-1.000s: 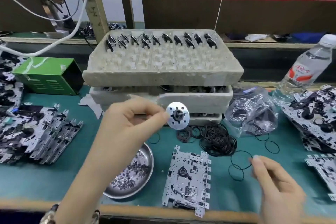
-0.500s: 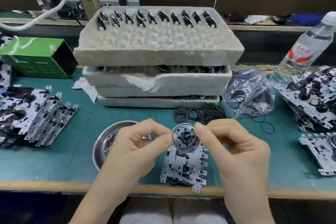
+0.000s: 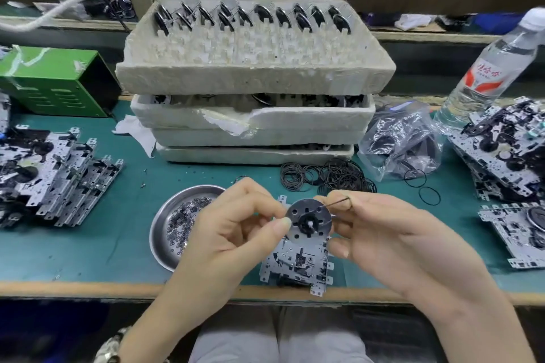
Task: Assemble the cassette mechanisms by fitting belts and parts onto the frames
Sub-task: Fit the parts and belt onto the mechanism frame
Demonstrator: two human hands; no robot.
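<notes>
The left hand (image 3: 233, 233) pinched the flywheel (image 3: 309, 222) by its left edge between thumb and forefinger, holding it just above the frame (image 3: 298, 262) that lay flat at the near edge of the bench (image 3: 118, 244). The right hand (image 3: 392, 233) pinched a thin black belt (image 3: 336, 202) at the wheel's upper right. Whether the belt sat in the groove yet, I could not make out. Done well, the loop would be drawn taut, untwisted, and walked round the rim while the left grip steadied the wheel.
</notes>
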